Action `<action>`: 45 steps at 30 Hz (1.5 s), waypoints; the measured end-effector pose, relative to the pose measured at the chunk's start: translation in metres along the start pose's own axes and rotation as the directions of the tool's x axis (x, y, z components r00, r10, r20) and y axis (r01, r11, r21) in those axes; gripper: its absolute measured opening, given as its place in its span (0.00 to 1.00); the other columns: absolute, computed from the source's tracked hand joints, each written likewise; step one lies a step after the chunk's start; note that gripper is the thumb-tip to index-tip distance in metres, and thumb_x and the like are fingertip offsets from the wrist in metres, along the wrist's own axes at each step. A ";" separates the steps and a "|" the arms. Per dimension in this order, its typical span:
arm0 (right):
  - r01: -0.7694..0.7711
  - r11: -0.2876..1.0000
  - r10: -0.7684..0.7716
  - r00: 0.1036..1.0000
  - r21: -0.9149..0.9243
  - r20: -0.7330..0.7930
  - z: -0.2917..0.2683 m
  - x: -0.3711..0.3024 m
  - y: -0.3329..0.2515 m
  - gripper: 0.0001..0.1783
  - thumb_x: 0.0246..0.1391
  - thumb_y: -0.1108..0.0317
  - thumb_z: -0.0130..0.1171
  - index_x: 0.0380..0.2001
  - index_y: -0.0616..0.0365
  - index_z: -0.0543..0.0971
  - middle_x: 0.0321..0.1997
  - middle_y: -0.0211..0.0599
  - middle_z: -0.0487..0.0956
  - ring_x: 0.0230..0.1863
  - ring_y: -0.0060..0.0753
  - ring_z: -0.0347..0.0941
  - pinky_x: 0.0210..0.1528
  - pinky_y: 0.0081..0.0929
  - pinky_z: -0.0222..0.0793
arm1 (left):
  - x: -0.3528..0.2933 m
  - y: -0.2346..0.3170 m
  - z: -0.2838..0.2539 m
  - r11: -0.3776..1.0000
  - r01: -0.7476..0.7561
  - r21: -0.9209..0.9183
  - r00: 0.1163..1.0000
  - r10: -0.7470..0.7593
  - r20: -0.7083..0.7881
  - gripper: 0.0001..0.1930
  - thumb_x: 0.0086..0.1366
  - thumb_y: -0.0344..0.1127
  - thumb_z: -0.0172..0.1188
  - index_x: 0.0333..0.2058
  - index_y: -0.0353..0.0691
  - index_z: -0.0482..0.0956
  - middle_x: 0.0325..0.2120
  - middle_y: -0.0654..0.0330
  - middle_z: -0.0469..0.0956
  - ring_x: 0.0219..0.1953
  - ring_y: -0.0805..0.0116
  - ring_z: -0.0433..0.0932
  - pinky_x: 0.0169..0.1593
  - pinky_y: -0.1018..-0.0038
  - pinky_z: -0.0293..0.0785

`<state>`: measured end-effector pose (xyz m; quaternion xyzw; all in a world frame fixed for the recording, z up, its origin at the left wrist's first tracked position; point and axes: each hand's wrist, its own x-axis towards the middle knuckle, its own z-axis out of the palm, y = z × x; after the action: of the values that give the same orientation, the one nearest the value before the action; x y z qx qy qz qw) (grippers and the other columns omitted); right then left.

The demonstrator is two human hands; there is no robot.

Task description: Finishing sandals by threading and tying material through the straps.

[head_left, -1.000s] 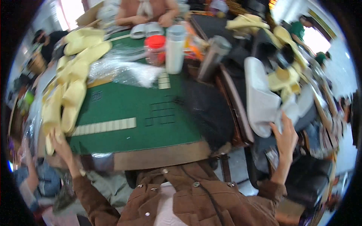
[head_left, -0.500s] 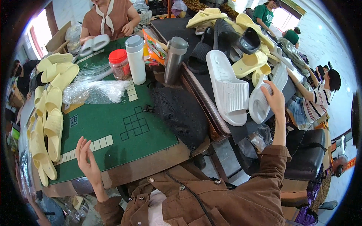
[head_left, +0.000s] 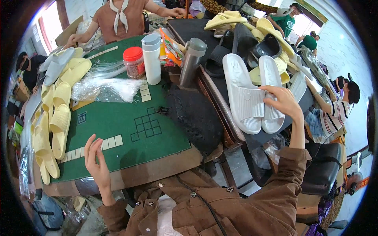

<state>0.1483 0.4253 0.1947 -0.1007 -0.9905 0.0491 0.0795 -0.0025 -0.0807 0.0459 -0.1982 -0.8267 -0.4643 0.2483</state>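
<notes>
Two white slide slippers stand side by side at the right table's near edge. My right hand (head_left: 284,101) is closed over the strap of the right-hand white slipper (head_left: 270,70), fingers bent across its ridged top. Touching it on the left is the other white slipper (head_left: 241,92), its strap in plain view. My left hand (head_left: 97,164) hangs above the near edge of the green mat (head_left: 134,157), fingers stretched and apart, holding nothing. Behind the white pair lies a pile of black slippers (head_left: 240,39) and yellow slippers (head_left: 224,19).
Yellow slippers (head_left: 60,126) line the mat's left side, a white pair (head_left: 59,67) at their far end. Clear plastic ties (head_left: 110,89), a red-lidded jar (head_left: 134,62), a white bottle (head_left: 151,59), a steel bottle (head_left: 193,61) and a black mesh bag (head_left: 197,118) stand between. Co-workers sit beyond.
My right hand has brought the right-hand white slipper leftward against its mate. The person across has put a white pair down onto the yellow row. My left hand stays raised.
</notes>
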 end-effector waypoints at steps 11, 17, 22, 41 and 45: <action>-0.213 0.822 0.074 0.960 0.529 0.271 -0.002 0.003 -0.038 0.09 0.49 0.71 0.62 0.33 0.62 0.75 0.19 0.16 0.67 0.22 0.08 0.61 0.24 0.12 0.55 | -0.001 0.012 -0.001 0.998 -0.039 -0.052 0.999 0.040 0.023 0.16 0.59 0.14 0.46 0.40 0.35 0.79 0.49 0.53 0.73 0.47 0.62 0.76 0.50 0.71 0.70; -0.193 0.129 0.039 0.981 0.973 0.189 0.008 -0.019 -0.104 0.27 0.54 0.68 0.59 0.54 0.67 0.67 0.30 0.23 0.77 0.21 0.05 0.58 0.21 0.07 0.48 | 0.002 0.017 0.004 0.997 -0.075 -0.035 0.997 0.075 0.002 0.15 0.58 0.14 0.48 0.39 0.34 0.79 0.49 0.53 0.73 0.46 0.61 0.76 0.48 0.70 0.73; -0.237 -0.319 -0.143 0.969 0.917 0.201 0.026 -0.018 -0.185 0.34 0.56 0.67 0.55 0.63 0.65 0.56 0.60 0.48 0.70 0.16 0.08 0.50 0.20 0.10 0.47 | 0.001 0.021 -0.002 0.994 -0.080 -0.070 0.993 0.074 -0.092 0.15 0.59 0.16 0.48 0.43 0.34 0.77 0.51 0.52 0.72 0.49 0.61 0.74 0.48 0.71 0.72; -0.047 0.206 -0.161 0.984 0.977 0.081 0.157 0.033 -0.237 0.27 0.57 0.75 0.52 0.60 0.59 0.64 0.57 0.32 0.68 0.27 0.09 0.61 0.28 0.11 0.59 | -0.020 -0.026 0.012 0.984 0.176 0.015 0.950 -0.174 0.259 0.29 0.63 0.32 0.55 0.62 0.38 0.59 0.63 0.42 0.53 0.65 0.45 0.55 0.64 0.61 0.54; 0.423 0.805 -0.370 0.906 0.416 -0.206 0.182 0.043 -0.233 0.37 0.49 0.74 0.60 0.63 0.55 0.60 0.66 0.49 0.57 0.54 0.51 0.71 0.49 0.35 0.72 | -0.017 -0.035 0.018 0.989 0.147 0.012 0.961 -0.146 0.235 0.28 0.60 0.25 0.53 0.60 0.41 0.61 0.62 0.42 0.54 0.64 0.43 0.56 0.62 0.62 0.59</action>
<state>0.0313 0.1923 0.0484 0.1273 -0.9443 0.2540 0.1659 -0.0123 -0.0837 0.0042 -0.1907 -0.8613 -0.4572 0.1130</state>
